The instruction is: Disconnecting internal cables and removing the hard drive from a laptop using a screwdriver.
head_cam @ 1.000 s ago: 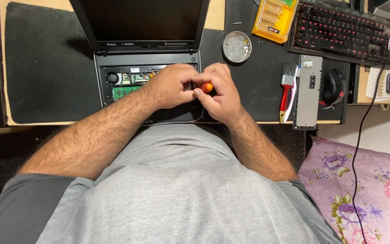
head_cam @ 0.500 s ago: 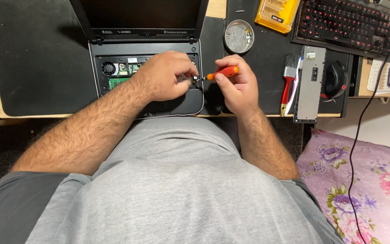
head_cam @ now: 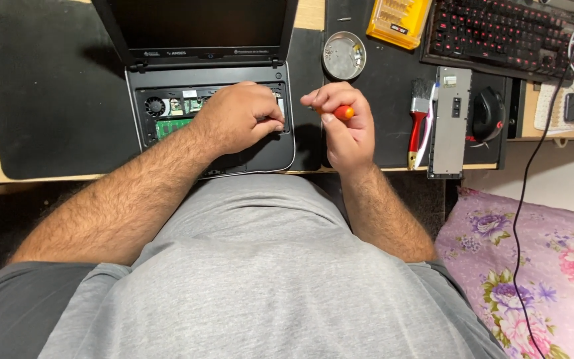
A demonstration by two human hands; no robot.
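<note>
— What changed since half a second ago?
— The right hand [head_cam: 345, 125] has pulled away from the laptop and now hangs over the black mat [head_cam: 54, 93], apart from the left hand.
— And going left to right?
— The opened laptop [head_cam: 210, 106] shows its fan and green board. The left hand [head_cam: 237, 118] lies on it, fingers curled down on the right side of the open bay. Next, the right hand is closed around an orange-handled screwdriver [head_cam: 343, 112]. Above sits a round metal tin [head_cam: 343, 56]; further right, a red brush [head_cam: 418, 126] and a grey panel [head_cam: 449, 119]
</note>
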